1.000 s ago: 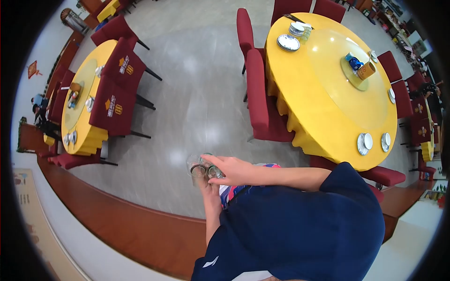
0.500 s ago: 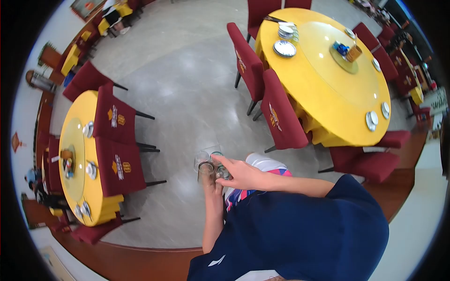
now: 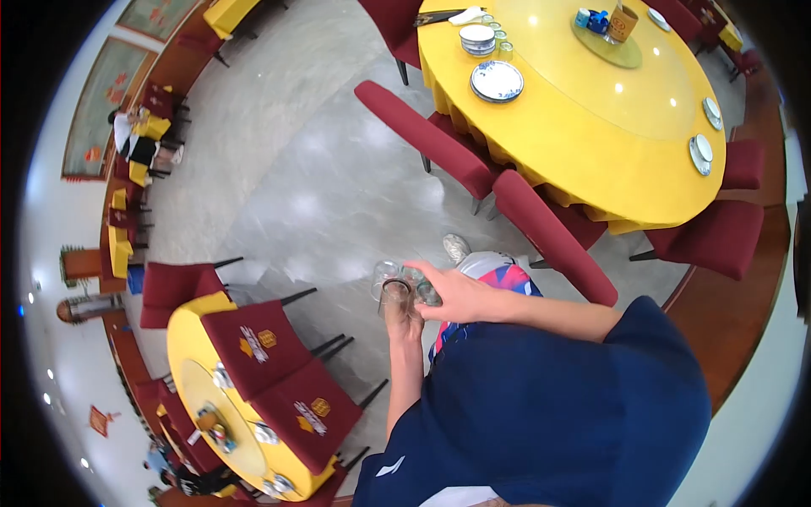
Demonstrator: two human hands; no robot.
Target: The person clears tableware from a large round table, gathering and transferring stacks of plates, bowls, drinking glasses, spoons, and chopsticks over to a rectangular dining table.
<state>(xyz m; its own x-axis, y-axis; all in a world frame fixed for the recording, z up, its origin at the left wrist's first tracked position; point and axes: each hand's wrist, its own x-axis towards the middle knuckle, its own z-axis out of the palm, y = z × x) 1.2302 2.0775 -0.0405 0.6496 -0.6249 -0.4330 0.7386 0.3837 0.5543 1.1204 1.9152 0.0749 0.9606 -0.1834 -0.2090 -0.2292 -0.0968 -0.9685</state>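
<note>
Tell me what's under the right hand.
Clear glasses, clustered between the right hand and left hand. The right hand partly covers them; any others beneath cannot be seen.

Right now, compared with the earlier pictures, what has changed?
As the view turned, the round yellow-clothed table at left slid down the picture and the round yellow-clothed table at right slid up. A pale shoe has come into view. Nothing was taken or released: the bare left hand and right hand still hold clear drinking glasses.
</note>
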